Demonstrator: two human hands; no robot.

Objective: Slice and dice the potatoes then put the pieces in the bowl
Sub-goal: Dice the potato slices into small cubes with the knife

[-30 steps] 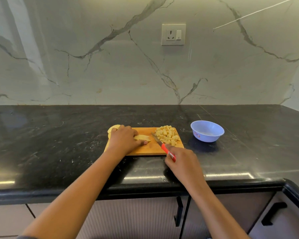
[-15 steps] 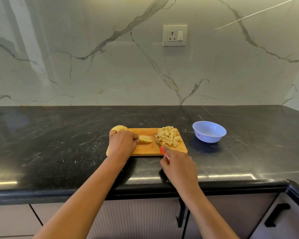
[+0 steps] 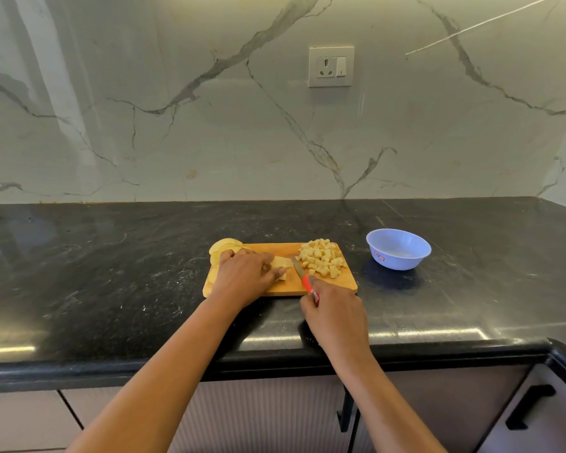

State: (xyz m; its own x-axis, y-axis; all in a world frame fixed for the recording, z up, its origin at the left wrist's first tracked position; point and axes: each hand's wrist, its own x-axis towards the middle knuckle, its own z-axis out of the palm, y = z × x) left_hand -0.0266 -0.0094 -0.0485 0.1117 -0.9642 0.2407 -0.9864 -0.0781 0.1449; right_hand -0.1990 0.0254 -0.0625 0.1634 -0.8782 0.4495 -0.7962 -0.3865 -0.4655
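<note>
On black worktop (image 3: pixel 111 289), left end of wooden cutting board (image 3: pixel 285 287): stack of potato slices (image 3: pixel 224 247), partly hidden behind left hand (image 3: pixel 244 276). Left hand palm-down, fingers curled over potato piece (image 3: pixel 282 263), holding it on board. Just right of piece: knife (image 3: pixel 298 272), blade pointing away, red handle gripped in right hand (image 3: pixel 335 317) at board's near edge. Right half of board: heap of potato dice (image 3: pixel 322 258), just beyond knife. Further right, off board: blue bowl (image 3: pixel 397 251), upright on worktop.
</note>
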